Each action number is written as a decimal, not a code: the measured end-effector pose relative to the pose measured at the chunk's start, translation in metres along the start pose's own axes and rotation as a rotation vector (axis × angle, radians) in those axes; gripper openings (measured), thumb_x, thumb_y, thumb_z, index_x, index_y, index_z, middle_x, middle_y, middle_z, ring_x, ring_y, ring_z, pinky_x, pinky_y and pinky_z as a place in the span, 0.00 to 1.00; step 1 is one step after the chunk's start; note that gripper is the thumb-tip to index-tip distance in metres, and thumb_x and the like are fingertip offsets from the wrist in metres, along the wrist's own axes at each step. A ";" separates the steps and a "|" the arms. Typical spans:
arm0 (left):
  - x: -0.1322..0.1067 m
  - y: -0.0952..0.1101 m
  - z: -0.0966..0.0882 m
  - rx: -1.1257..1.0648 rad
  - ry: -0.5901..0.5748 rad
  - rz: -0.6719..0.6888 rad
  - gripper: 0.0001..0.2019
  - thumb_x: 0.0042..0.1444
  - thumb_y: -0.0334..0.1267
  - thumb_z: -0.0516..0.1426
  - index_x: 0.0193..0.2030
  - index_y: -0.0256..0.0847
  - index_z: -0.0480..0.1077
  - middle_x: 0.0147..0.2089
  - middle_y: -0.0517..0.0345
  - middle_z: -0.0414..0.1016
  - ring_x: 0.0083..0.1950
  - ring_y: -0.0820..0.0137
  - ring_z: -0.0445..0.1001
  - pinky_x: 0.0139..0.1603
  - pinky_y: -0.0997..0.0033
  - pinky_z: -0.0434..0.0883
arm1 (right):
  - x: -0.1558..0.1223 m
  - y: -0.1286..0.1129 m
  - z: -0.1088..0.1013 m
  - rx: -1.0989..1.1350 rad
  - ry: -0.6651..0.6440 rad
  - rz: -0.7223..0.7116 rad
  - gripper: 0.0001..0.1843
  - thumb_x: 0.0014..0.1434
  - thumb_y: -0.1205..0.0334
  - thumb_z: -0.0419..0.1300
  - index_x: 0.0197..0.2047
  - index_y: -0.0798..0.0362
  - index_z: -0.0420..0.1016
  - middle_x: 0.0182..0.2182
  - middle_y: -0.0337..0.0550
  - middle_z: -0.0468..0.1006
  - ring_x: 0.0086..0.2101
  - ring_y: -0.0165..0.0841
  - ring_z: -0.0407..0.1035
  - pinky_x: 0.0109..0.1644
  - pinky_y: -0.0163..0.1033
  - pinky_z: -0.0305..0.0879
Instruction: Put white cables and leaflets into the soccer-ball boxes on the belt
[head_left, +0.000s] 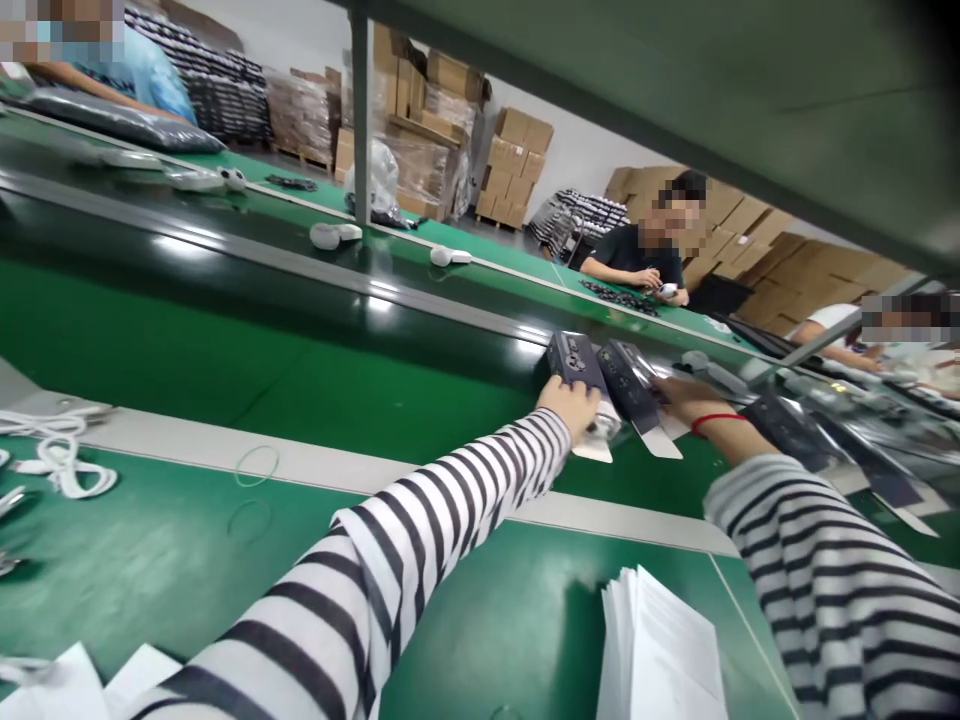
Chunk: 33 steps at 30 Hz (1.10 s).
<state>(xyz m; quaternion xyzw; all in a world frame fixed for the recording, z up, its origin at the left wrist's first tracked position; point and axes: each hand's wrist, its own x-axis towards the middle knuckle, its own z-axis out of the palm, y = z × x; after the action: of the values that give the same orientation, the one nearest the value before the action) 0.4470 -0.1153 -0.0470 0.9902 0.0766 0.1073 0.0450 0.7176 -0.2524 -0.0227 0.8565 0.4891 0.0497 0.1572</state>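
Note:
My left hand reaches far forward in a striped sleeve and grips the lower end of a dark retail box. Beside it, a second dark box stands tilted, with my right hand against its right side. A red cord circles my right wrist. White card tabs stick out below the boxes, and something clear and shiny shows under my left fingers. Both boxes are tilted and partly covered by my hands.
A green conveyor belt runs across the view. White cables lie at left, and a stack of white paper lies below my arms. A seated person works across the line, with cardboard cartons behind.

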 end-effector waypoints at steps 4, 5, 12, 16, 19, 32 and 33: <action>0.003 -0.008 0.009 -0.059 0.140 -0.198 0.29 0.51 0.43 0.60 0.58 0.36 0.60 0.60 0.43 0.60 0.53 0.58 0.64 0.52 0.57 0.60 | -0.027 -0.013 0.007 0.074 -0.061 0.079 0.30 0.55 0.68 0.54 0.61 0.62 0.61 0.53 0.62 0.70 0.48 0.48 0.70 0.50 0.47 0.65; 0.006 -0.007 0.010 -0.070 0.145 -0.239 0.29 0.50 0.44 0.61 0.57 0.35 0.61 0.60 0.43 0.61 0.54 0.57 0.62 0.53 0.56 0.60 | -0.035 -0.019 0.009 0.088 -0.057 0.095 0.32 0.54 0.68 0.54 0.63 0.63 0.58 0.56 0.62 0.68 0.51 0.48 0.68 0.53 0.47 0.63; 0.029 0.011 0.018 -0.173 0.147 -0.113 0.26 0.56 0.46 0.55 0.59 0.35 0.60 0.67 0.41 0.52 0.63 0.57 0.57 0.60 0.57 0.55 | -0.055 -0.040 -0.004 0.120 0.089 0.134 0.33 0.52 0.70 0.49 0.63 0.59 0.61 0.55 0.56 0.70 0.54 0.45 0.65 0.56 0.43 0.62; 0.027 0.013 0.026 -0.223 0.070 -0.246 0.40 0.52 0.46 0.59 0.67 0.35 0.44 0.69 0.34 0.45 0.60 0.55 0.63 0.56 0.58 0.59 | -0.056 -0.061 -0.021 0.121 0.087 -0.015 0.45 0.48 0.59 0.59 0.68 0.52 0.48 0.66 0.50 0.53 0.61 0.46 0.53 0.59 0.45 0.57; 0.011 0.012 0.035 -0.237 0.022 -0.326 0.45 0.51 0.48 0.59 0.68 0.32 0.40 0.67 0.29 0.47 0.60 0.51 0.62 0.57 0.56 0.57 | -0.045 -0.081 -0.028 0.052 -0.034 -0.123 0.61 0.37 0.61 0.68 0.70 0.50 0.39 0.68 0.54 0.39 0.64 0.51 0.45 0.62 0.50 0.51; -0.039 0.009 0.045 -0.297 0.141 -0.106 0.14 0.56 0.32 0.51 0.49 0.40 0.65 0.50 0.53 0.68 0.50 0.65 0.68 0.53 0.64 0.61 | -0.006 -0.115 -0.035 -0.019 -0.029 0.056 0.43 0.52 0.70 0.60 0.68 0.55 0.46 0.61 0.65 0.58 0.57 0.52 0.57 0.54 0.51 0.58; -0.040 0.007 0.042 -0.294 0.146 -0.092 0.13 0.56 0.31 0.51 0.49 0.41 0.66 0.49 0.55 0.69 0.49 0.66 0.68 0.53 0.64 0.61 | -0.013 -0.119 -0.035 -0.023 -0.025 0.089 0.44 0.51 0.70 0.61 0.68 0.53 0.45 0.62 0.64 0.56 0.57 0.53 0.56 0.54 0.52 0.57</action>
<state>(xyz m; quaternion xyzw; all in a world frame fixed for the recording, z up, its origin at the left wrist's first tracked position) 0.4186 -0.1317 -0.0955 0.9579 0.1086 0.1870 0.1886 0.6045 -0.1993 -0.0265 0.8762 0.4478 0.0513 0.1708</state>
